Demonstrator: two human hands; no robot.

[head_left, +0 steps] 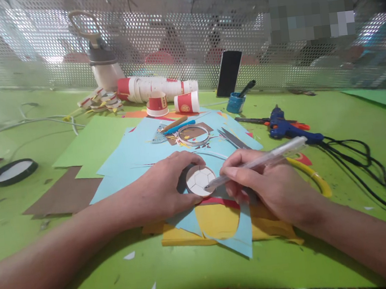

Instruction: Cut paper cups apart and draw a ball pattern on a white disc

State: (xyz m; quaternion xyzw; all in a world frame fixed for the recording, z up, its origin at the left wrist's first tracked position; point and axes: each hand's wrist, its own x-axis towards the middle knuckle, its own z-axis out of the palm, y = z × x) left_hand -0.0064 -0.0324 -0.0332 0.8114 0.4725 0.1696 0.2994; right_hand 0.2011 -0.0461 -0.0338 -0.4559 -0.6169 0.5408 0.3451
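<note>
A small white disc (199, 179) with dark lines in a football-like pattern lies in front of me. Around its left edge curve the thumb and fingers of my left hand (164, 184), holding it steady. My right hand (266, 180) grips a clear pen (261, 158), its tip touching the lower right of the disc. Beneath both hands are sheets of light blue paper (117, 177) and yellow paper (222, 222). Just beyond the hands lie scissors (232, 138), partly hidden by my right hand, and a roll of tape (194, 135).
At the back stand a bottle (103, 62), a row of nested paper cups (159, 87), a propped phone (229, 73) and a blue jar (236, 103). A blue glue gun (286, 128) with a black cable lies right. Black tape (13, 171) is left; yellow tape (308, 173) is by my right hand.
</note>
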